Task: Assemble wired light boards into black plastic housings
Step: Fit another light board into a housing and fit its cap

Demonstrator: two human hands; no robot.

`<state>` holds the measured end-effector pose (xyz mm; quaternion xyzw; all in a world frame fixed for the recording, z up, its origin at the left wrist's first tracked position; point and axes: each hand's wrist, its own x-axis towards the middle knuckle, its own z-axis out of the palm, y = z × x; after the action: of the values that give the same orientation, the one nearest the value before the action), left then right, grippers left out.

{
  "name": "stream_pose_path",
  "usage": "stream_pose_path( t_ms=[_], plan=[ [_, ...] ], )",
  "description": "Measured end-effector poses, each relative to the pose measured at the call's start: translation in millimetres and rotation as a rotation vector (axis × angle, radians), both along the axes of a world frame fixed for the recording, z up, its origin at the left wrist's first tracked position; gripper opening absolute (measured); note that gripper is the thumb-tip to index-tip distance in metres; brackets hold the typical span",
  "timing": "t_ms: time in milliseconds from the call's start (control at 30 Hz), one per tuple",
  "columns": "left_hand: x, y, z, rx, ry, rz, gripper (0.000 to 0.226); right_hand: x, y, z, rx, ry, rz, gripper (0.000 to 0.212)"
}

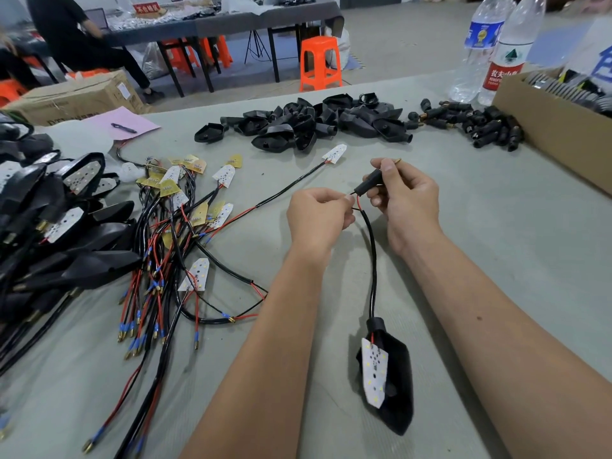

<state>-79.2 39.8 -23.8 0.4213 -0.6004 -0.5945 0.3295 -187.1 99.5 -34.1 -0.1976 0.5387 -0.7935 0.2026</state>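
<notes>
Housing (395, 389) lying on table (496, 226) between the two forearms, open side up, white board (374, 371) tilted half inside it. Black cable (373, 260) running from housing neck up to the hands.

Right hand (405, 200), beyond housing: fingers curled round black stem (372, 182), brass tip poking out past the thumb. Left hand (318, 212), just beside right hand: fingertips pinching red wire (358, 202) at the stem's lower opening. Whether wire end has entered the stem: cannot tell.

Left of housing: tangle of spare wired boards (185, 226), blue-sleeved brass terminals fanned toward table edge. Further left: stack of finished units (56, 226). Beyond the hands: heap of empty housings (304, 122); to its right, heap of stems (477, 125), then cardboard box (546, 127) and two water bottles (490, 51). Pink paper (122, 122) with pen (123, 128) at far left of table. Orange stool (319, 62) on floor behind.
</notes>
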Motion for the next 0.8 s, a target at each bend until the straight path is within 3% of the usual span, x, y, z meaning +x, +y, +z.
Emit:
stream_pose_path(
  t_ms=[233, 533, 800],
  plan=[
    [0.4, -1.1, 1.8, -0.147, -0.075, -0.08, 0.022, -1.1, -1.2, -1.4, -0.007, -0.014, 0.024, 0.017],
    [3.3, -3.5, 1.0, 0.049, 0.002, -0.026, 0.014, -2.7, -2.4, -4.1, 0.003, -0.011, -0.025, 0.019],
    [3.8, 1.1, 0.4, -0.049, -0.001, -0.006, 0.013, -3.3, -3.6, -5.6, 0.01, -0.005, 0.05, 0.017]
  ],
)
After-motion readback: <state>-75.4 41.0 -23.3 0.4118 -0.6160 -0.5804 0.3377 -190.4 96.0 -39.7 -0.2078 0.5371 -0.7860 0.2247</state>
